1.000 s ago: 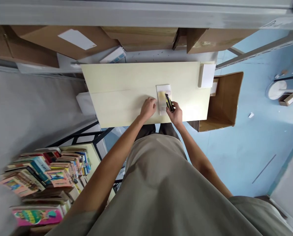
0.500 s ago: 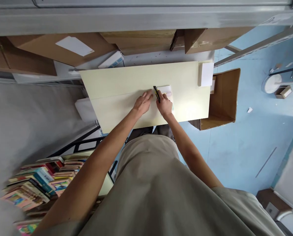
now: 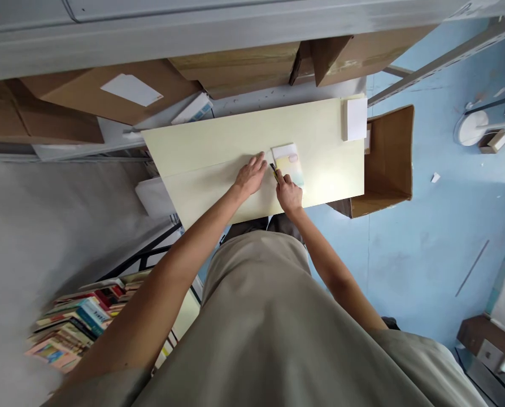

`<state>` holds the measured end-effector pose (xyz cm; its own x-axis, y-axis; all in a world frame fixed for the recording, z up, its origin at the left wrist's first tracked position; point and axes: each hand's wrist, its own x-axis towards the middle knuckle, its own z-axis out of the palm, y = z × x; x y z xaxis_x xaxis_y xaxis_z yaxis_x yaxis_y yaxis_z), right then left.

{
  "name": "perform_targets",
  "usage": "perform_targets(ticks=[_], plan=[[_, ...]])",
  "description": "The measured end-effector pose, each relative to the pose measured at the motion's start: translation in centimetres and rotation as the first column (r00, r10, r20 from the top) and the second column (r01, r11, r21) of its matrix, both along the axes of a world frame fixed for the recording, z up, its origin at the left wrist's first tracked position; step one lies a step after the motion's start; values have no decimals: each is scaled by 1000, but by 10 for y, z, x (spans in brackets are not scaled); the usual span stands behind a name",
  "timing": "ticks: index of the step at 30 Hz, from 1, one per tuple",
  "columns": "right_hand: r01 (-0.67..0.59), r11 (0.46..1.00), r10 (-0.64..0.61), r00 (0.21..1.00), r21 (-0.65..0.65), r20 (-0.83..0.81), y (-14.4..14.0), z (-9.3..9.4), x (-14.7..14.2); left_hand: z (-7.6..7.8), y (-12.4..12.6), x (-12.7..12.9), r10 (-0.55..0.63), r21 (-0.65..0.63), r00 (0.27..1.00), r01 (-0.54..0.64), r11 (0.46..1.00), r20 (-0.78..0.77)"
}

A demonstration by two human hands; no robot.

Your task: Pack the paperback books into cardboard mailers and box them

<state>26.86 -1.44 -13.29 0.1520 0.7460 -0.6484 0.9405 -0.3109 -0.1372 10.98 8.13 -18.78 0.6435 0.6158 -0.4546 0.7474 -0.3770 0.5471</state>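
Two hands at a thin pastel-covered booklet on a pale cream tabletop; right hand holds a cutter.

Left hand (image 3: 249, 176) lies palm down on the pale cream rectangular tabletop (image 3: 218, 147), fingers spread and flat, fingertips just beside the booklet's left edge, arm stretched forward and holding nothing. Right hand (image 3: 288, 194) is closed around a small black-and-yellow utility knife (image 3: 274, 171), whose tip points away from the body at the booklet's left edge; wrist is bent slightly inward. The thin booklet with a yellow, white and pale green cover (image 3: 289, 163) lies flat near the table's middle, slightly skewed, with a small pink mark near its far end. A white rectangular block (image 3: 356, 118) sits at the table's far right corner, beside an open brown cardboard box (image 3: 390, 152).
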Motion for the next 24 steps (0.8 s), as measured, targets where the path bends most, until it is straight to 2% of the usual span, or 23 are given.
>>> perform_targets(ticks=[4,9,13,17,21,24], plan=[[-32,998,32,999,-55,4,-27,4,3,-2,-1,0,32,-22,999,-31,999,38],[-80,988,81,997,-135,3,-66,15,8,0,-2,3,32,-48,999,-32,998,11],[-126,964,125,992,-235,-18,-89,32,18,-3,-3,7,41,-39,999,-41,998,8],[-150,935,133,988,-320,-75,-95,55,36,-7,-8,11,79,-44,997,-79,996,1],[-71,974,56,995,-215,-77,-84,82,57,-5,-18,15,129,-2,992,-129,992,7],[-36,997,29,995,-69,-94,-61,101,71,6,-22,20,193,-5,981,-193,981,23]])
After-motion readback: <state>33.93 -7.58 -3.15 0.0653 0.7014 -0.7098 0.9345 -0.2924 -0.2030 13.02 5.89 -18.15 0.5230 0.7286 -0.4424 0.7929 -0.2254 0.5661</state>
